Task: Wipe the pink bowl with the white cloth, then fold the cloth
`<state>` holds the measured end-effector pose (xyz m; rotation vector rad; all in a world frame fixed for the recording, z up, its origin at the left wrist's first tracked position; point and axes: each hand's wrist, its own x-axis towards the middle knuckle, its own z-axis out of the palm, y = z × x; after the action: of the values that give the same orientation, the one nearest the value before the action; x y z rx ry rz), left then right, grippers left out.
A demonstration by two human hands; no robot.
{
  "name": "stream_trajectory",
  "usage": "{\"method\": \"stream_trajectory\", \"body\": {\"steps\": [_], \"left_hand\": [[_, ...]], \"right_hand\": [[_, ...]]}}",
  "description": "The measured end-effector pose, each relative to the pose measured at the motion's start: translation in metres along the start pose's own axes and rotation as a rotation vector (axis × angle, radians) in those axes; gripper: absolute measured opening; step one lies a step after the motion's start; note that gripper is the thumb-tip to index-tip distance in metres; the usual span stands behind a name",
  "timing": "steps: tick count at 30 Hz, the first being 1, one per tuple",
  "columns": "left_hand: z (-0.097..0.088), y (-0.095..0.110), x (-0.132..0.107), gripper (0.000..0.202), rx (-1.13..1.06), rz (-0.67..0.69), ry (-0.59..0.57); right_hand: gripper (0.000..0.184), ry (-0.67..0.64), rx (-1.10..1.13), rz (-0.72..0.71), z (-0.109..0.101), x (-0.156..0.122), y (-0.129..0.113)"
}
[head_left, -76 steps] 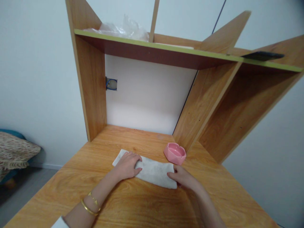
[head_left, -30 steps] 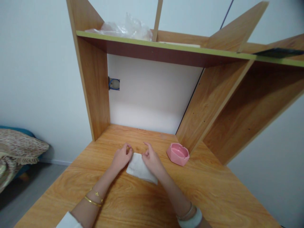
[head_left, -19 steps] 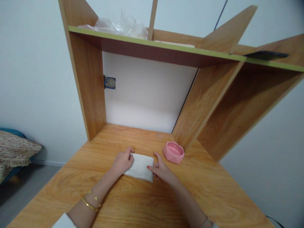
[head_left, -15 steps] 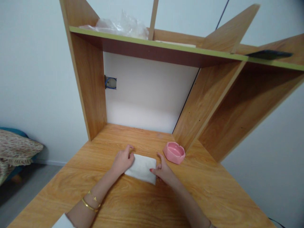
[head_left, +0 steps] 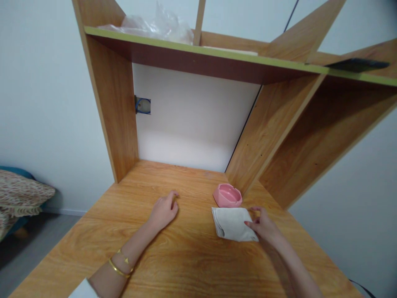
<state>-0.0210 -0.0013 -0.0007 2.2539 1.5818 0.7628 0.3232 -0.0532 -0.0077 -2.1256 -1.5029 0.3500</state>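
Observation:
A folded white cloth (head_left: pixel 234 223) is at the right of the wooden desk top, just in front of a pink faceted ashtray (head_left: pixel 228 195). My right hand (head_left: pixel 262 225) grips the cloth by its right edge, thumb on top and the other fingers partly hidden behind it. Layers of the fold show at the cloth's left end. My left hand (head_left: pixel 163 210) rests on the desk left of centre, its fingers loosely curled and apart, with nothing in them. Two gold bracelets circle the left wrist.
The desk (head_left: pixel 186 265) is backed by a wooden shelf unit (head_left: pixel 110 111) with upright panels. On its upper shelf lie a clear plastic bag (head_left: pixel 155 29) and a dark flat object (head_left: pixel 358 64). An open socket box (head_left: pixel 143 105) sits in the back wall.
My right hand has carried the folded cloth to the right, away from my left hand, to just in front of the ashtray. The left hand has stayed nearly in place and no longer touches the cloth.

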Motion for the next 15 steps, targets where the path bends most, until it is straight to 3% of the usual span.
{"method": "stream_trajectory", "body": {"steps": [3, 5, 7, 9, 11, 15], "left_hand": [[0.003, -0.003, 0.000, 0.024, 0.003, 0.040, 0.023], [0.006, -0.004, 0.001, 0.022, -0.001, 0.070, 0.034], [0.007, -0.005, 0.000, 0.021, -0.005, 0.098, 0.038], [0.009, -0.006, 0.000, 0.021, -0.012, 0.143, 0.042], [0.012, -0.008, 0.000, 0.025, -0.025, 0.201, 0.049], [0.020, -0.015, -0.001, 0.038, -0.060, 0.270, 0.043]], "right_hand": [[0.051, -0.012, -0.245, 0.014, -0.007, 0.000, -0.017], [0.045, 0.071, -0.416, -0.031, -0.007, -0.002, -0.044], [0.040, 0.119, -0.451, -0.186, 0.001, -0.007, -0.078], [0.039, 0.063, -0.353, -0.425, 0.021, -0.014, -0.114], [0.042, -0.083, -0.232, -0.624, 0.049, -0.022, -0.141], [0.054, -0.229, -0.156, -0.714, 0.099, -0.035, -0.161]]}}
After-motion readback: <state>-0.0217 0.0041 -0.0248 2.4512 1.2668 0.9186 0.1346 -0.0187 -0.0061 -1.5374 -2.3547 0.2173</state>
